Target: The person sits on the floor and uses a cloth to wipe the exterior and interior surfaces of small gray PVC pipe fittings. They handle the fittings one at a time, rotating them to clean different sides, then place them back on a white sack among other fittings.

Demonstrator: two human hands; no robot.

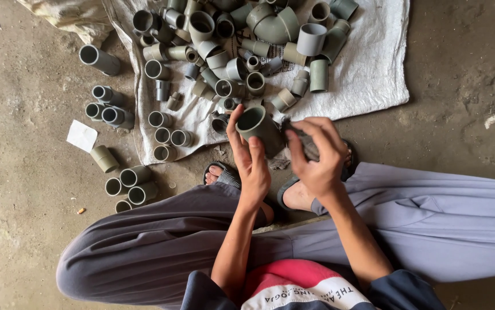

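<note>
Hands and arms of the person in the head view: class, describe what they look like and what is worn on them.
Both arms are bare to above the elbow. The left hand and right hand wear no gloves; no rings or watch are visible. Dark blue short sleeves show at the bottom edge.

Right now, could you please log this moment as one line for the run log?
left hand: holds grey pipe fitting | right hand: holds dark rag against fitting | heap of fittings on white sack
</note>
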